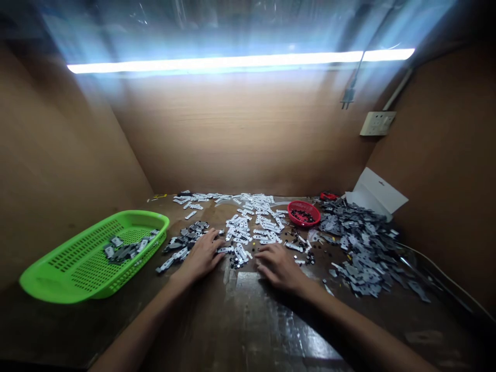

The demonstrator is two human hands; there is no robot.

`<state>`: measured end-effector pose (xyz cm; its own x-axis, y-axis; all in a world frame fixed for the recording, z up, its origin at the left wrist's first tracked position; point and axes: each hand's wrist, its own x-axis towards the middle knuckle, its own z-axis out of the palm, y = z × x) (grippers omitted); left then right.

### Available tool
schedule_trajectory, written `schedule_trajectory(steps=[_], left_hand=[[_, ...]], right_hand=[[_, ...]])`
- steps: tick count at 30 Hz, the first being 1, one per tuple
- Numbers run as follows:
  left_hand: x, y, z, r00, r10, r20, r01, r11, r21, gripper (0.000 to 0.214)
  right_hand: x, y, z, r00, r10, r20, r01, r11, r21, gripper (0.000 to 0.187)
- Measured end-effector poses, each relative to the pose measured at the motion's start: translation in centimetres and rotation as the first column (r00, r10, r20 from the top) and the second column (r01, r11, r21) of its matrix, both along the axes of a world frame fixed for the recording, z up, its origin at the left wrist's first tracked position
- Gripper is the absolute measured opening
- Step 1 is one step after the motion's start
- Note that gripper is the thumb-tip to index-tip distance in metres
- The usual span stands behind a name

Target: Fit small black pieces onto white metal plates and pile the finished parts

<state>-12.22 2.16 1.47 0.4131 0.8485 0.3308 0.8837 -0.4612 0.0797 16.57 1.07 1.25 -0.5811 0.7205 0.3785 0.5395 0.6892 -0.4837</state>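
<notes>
My left hand (202, 254) lies palm down on the dark table, fingers spread toward a small heap of grey parts (185, 243) and touching the white strip parts (248, 227) scattered in the middle. My right hand (277, 264) also rests palm down, fingers stretched left toward some white strips and tiny black pieces (236, 262). Neither hand visibly holds anything. A green perforated tray (70, 268) at the left holds a few grey assembled parts (124, 250).
A small red basket (304, 219) with black pieces sits behind my right hand. A large pile of dark grey parts (360, 243) covers the right side. A white card (377, 194), a wall socket (377, 123) and a tube light (232, 62) are behind. Wooden walls enclose three sides.
</notes>
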Motion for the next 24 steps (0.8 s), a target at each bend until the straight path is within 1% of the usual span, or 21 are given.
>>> schedule_trajectory(steps=[2, 4, 5, 7, 9, 12, 15, 18, 21, 24], left_hand=[[0.0, 0.2, -0.2, 1.0, 0.005, 0.02, -0.005, 1.0, 0.001, 0.021], [-0.1, 0.3, -0.3, 0.999, 0.02, 0.029, -0.02, 1.0, 0.009, 0.018], [-0.2, 0.3, -0.2, 0.999, 0.029, 0.029, -0.029, 1.0, 0.012, 0.017], [-0.5, 0.3, -0.1, 0.998, 0.051, 0.026, -0.051, 0.999, 0.013, 0.016], [-0.9, 0.2, 0.0, 0.996, 0.081, 0.028, -0.082, 0.997, 0.009, 0.015], [-1.7, 0.1, 0.2, 0.99, 0.137, 0.045, -0.138, 0.99, 0.012, 0.015], [-2.5, 0.1, 0.0, 0.977, 0.199, 0.072, -0.202, 0.979, 0.039, 0.016], [-2.8, 0.3, -0.4, 0.965, 0.249, 0.086, -0.255, 0.964, 0.069, 0.018], [-2.9, 0.6, -0.7, 0.955, 0.28, 0.102, -0.288, 0.954, 0.084, 0.019], [-3.0, 0.7, -1.0, 0.951, 0.289, 0.112, -0.299, 0.95, 0.089, 0.02]], right_hand=[[-2.2, -0.3, 0.5, 0.989, 0.106, 0.099, -0.111, 0.993, 0.049, 0.038], [-4.3, -0.2, 0.6, 0.968, 0.18, 0.173, -0.197, 0.976, 0.09, 0.046], [-5.3, 0.1, 0.5, 0.96, 0.202, 0.195, -0.225, 0.969, 0.103, 0.046], [-6.7, 0.8, 0.0, 0.953, 0.216, 0.214, -0.245, 0.962, 0.119, 0.041], [-7.3, 1.6, -0.6, 0.958, 0.198, 0.206, -0.227, 0.966, 0.126, 0.034], [-7.1, 2.8, -1.3, 0.976, 0.125, 0.178, -0.149, 0.98, 0.129, 0.03], [-6.5, 3.8, -1.5, 0.985, 0.02, 0.169, -0.04, 0.992, 0.119, 0.028], [-7.2, 4.5, -1.4, 0.987, -0.046, 0.151, 0.025, 0.99, 0.137, 0.026], [-9.4, 4.9, -1.2, 0.99, 0.001, 0.14, -0.026, 0.984, 0.176, 0.031], [-11.6, 5.6, -1.2, 0.983, 0.043, 0.177, -0.074, 0.982, 0.171, 0.031]])
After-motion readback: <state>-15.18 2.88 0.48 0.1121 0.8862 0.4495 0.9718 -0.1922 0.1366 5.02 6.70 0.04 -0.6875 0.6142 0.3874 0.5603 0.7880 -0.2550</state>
